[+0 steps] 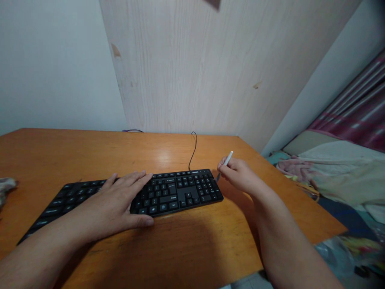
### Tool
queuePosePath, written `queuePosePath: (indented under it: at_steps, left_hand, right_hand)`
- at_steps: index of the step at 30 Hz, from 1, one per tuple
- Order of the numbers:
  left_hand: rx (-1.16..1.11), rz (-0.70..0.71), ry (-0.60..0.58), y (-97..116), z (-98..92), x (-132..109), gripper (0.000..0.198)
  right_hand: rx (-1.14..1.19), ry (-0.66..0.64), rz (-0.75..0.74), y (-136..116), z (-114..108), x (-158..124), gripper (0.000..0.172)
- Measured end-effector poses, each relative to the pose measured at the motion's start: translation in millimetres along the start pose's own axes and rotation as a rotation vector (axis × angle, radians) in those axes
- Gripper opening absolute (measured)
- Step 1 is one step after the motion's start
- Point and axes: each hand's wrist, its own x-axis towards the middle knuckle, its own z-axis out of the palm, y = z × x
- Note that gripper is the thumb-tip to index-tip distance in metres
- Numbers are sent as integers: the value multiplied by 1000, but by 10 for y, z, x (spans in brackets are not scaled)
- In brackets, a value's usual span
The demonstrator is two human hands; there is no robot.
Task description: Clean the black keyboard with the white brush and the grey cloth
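A black keyboard (pixel 180 190) lies across the orange wooden table (pixel 90 152), its black cable (pixel 194 150) running back toward the wall. My left hand (pixel 120 200) rests flat on the keyboard's middle, fingers stretched out and thumb along the front edge. At the keyboard's right end, my right hand (pixel 237 174) pinches a thin white stick (pixel 227 158), held like a pen. Its lower tip points down at the keyboard's far right corner.
A pale wood panel (pixel 195 68) stands behind the table against a white wall. A crumpled grey cloth (pixel 6 186) sits at the table's left edge. To the right lies a bed with bedding (pixel 337 172) and a striped fabric (pixel 357 116).
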Motion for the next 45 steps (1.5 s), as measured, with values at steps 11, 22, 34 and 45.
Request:
queuePosePath:
  at_steps: [11,22,34,45]
  left_hand:
    - [-12,32,25,-45,35,7,112]
    - [-34,6,17,-18,11,6,113]
    - [-26,19,28,-39,29,11,112]
    - [-3,30,25,-60,37,5,111]
  right_hand:
    - [22,3,-15,-60,-25,-11,28]
    - [39,-13,63,-48,-72,-22,24]
    - [348,-181,72,-247,-36,-105,23]
    - [355,-264,41,-289,105,-150,27]
